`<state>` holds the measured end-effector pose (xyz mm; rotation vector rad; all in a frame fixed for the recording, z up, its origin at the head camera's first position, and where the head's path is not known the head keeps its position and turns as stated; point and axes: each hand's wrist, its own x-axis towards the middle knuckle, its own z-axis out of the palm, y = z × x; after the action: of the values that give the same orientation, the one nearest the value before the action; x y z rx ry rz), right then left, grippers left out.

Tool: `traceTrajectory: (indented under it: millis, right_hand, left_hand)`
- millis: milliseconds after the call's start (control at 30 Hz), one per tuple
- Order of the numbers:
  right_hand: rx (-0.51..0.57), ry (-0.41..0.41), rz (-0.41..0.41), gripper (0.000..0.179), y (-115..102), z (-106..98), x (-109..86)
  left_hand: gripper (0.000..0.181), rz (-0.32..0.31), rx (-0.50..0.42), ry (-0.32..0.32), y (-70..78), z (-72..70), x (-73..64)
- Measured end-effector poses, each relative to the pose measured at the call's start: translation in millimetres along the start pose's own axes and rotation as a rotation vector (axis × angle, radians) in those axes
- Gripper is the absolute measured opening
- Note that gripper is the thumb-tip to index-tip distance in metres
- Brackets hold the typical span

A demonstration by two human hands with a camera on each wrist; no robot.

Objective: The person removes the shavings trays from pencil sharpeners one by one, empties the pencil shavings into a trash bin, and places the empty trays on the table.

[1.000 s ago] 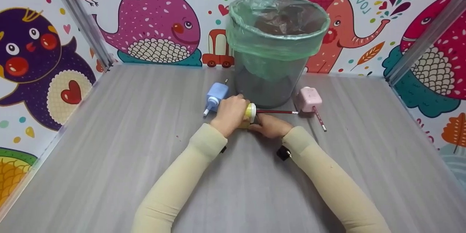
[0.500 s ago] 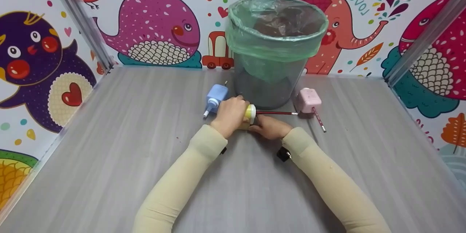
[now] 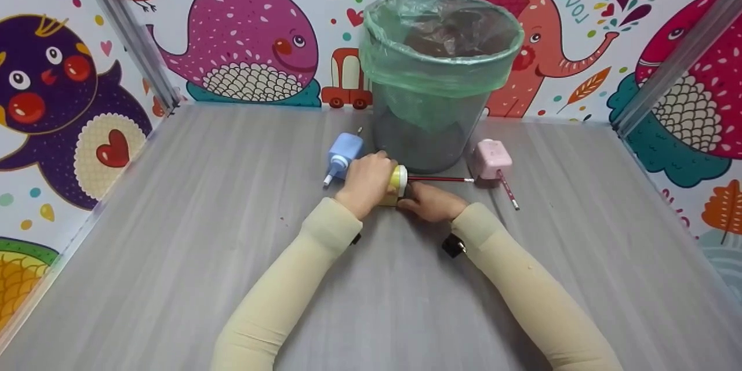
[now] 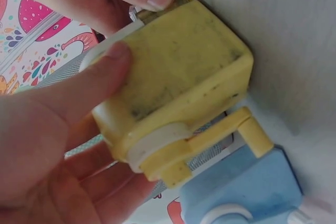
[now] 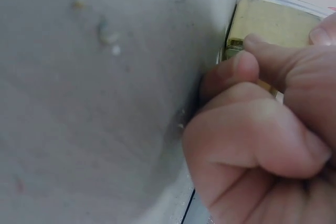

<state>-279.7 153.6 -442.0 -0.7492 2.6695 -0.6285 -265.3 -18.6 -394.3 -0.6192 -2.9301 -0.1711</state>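
Observation:
A yellow crank pencil sharpener [image 3: 400,178] lies between my hands at the middle of the table. My left hand [image 3: 369,182] grips its body, thumb over the yellow face in the left wrist view, where the yellow crank handle [image 4: 218,135] shows below. From the other side my right hand [image 3: 435,202] pinches the clear amber shavings drawer [image 4: 168,11] at the sharpener's end, its other fingers curled. A dark red pencil [image 3: 440,178] sticks out rightward from beside the sharpener. Just left of my left hand stands a blue crank pencil sharpener [image 3: 346,148].
Behind my hands stands a grey bin [image 3: 429,139] with a green liner. To its right is a pink sharpener [image 3: 493,157] with a pink pencil [image 3: 509,191] in front. Cartoon-printed panels [image 3: 255,40] close off the back and sides of the grey table [image 3: 174,214].

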Motion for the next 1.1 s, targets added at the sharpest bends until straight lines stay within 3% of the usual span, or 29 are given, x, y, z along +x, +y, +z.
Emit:
traceTrajectory:
  millis: [1100]
  right_hand:
    - [0.022, 0.012, 0.016, 0.037, -1.9, 0.4, -1.2]
  left_hand:
    - [0.041, 0.007, 0.015, 0.009, -0.4, 0.5, 0.5]
